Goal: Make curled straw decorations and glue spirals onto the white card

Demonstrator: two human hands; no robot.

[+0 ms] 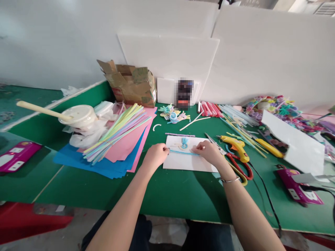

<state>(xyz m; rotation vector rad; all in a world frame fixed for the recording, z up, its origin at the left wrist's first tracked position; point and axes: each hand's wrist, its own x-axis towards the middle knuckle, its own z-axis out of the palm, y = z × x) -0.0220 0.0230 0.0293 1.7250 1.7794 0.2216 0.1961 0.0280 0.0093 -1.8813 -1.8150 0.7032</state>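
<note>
A white card [186, 161] lies flat on the green table [167, 195] in front of me. On it sit a small curled blue and peach paper shape [184, 143] and a thin light-blue strip [183, 152] laid across. My left hand [155, 155] pinches the strip's left end with closed fingers. My right hand [209, 152] pinches its right end and rests on the card. A thin bracelet circles my right wrist.
Pink and blue paper sheets [115, 153] with a bundle of pastel strips [115, 134] lie left. A yellow glue gun [237, 145], red-handled scissors [239, 167] and more strips lie right. A cardboard box [132, 83], a white bowl [77, 116] and finished paper ornaments [277, 108] stand behind.
</note>
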